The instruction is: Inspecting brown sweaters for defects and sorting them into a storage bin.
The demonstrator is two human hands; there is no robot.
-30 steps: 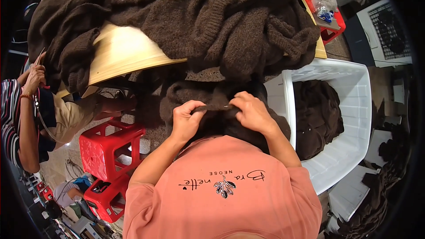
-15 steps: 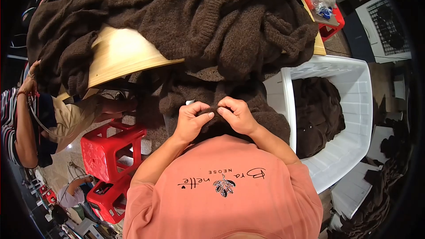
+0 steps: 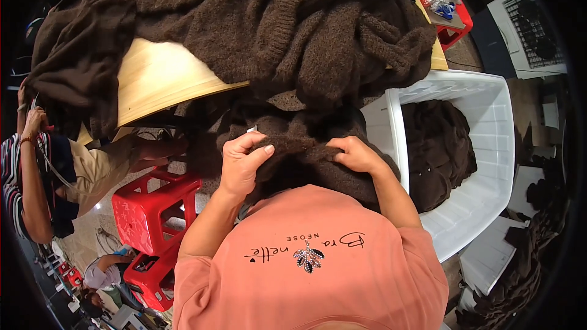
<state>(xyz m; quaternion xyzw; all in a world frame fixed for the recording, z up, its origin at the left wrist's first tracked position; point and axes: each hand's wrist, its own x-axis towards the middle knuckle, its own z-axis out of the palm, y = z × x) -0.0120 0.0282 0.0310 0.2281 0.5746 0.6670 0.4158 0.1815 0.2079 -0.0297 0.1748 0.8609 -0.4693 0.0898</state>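
The left hand [image 3: 239, 164] and right hand [image 3: 358, 154] stand apart, each pinching the brown knit [image 3: 298, 145], which is stretched between them and bunched beyond them toward the table [image 3: 162, 73]. Pulling too hard outward could distort the loose, fuzzy stitches, and a weak pinch could let the edge slip. The pile [image 3: 244, 30] overhangs the table just past both hands, so a snag on it might drag pieces down. Right of the right hand, the bin [image 3: 398, 140] sits close enough that a wide elbow swing could bump it.
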